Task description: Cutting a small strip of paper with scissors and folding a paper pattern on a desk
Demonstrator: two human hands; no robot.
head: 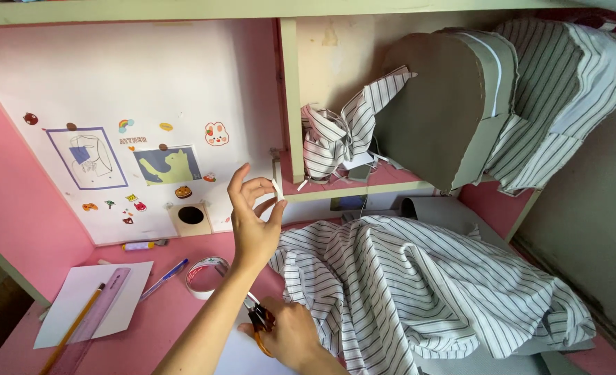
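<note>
My left hand (252,215) is raised over the pink desk (162,312), thumb and fingers pinching a small white strip (277,187) near the shelf edge. Lower down, my right hand (290,337) grips orange-handled scissors (259,323), their blades pointing up and left. A roll of white tape (207,276) lies on the desk just left of my left forearm. A heap of white cloth with dark stripes (419,285) lies right beside both hands.
A green-framed shelf (290,118) holds grey card pattern pieces (440,111) and more striped cloth (565,83). At left lie white paper (68,309), a purple ruler (96,312), a pencil (72,330), a blue pen (165,276) and a small tube (141,245). A white board with stickers (134,125) stands behind.
</note>
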